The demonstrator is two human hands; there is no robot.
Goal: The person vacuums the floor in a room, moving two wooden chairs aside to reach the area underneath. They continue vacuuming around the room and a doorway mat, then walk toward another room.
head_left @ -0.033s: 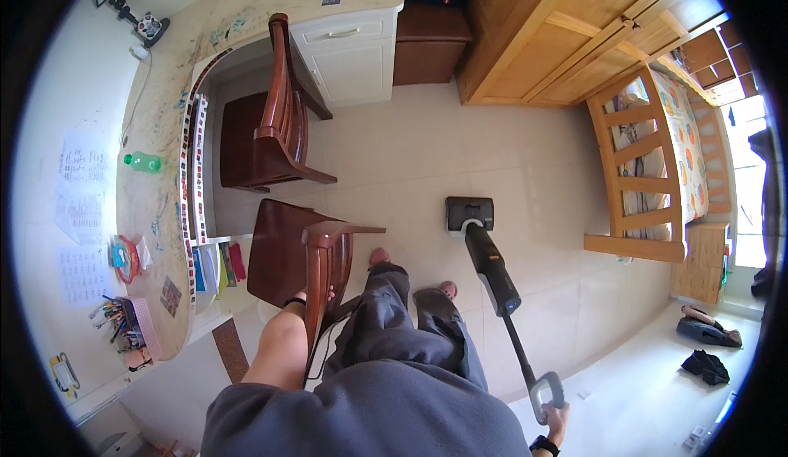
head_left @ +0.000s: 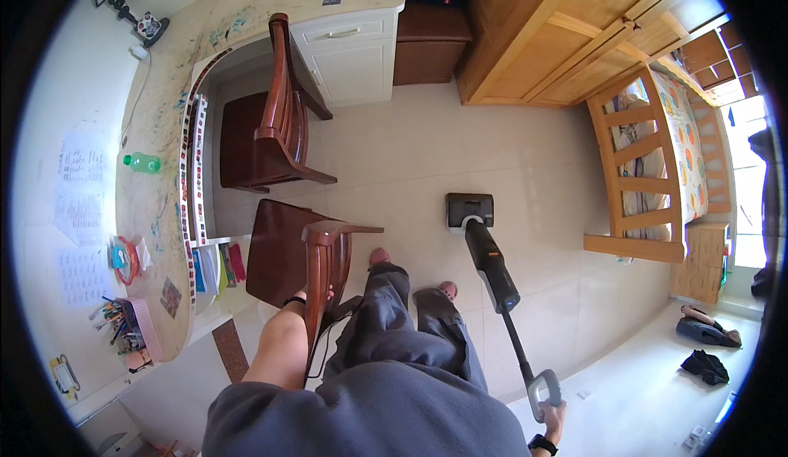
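Note:
My right hand (head_left: 554,417) is closed around the grey loop handle of an upright vacuum cleaner (head_left: 492,272). From the handle, its thin dark tube slants forward and left to a black body, and its wide black floor head (head_left: 469,212) rests on the tiles ahead of my feet. On my left, my left hand (head_left: 322,294) grips the curved back of a dark reddish-brown wooden chair (head_left: 283,252). The chair back hides most of that hand; a few fingertips show past the wood. A black cord or strap (head_left: 332,326) hangs beside the chair back, near my leg.
A second wooden chair (head_left: 246,141) stands partly under the curved desk (head_left: 160,235), which holds a green bottle (head_left: 142,163) and a pen basket (head_left: 146,334). Ahead are a brown box seat (head_left: 431,50) and a wooden wardrobe (head_left: 533,34). A wooden bed (head_left: 636,186) stands at right.
The vacuum's floor head sits very slightly farther forward. The chair at my left hand has shifted a touch to the left. Both hands keep their holds.

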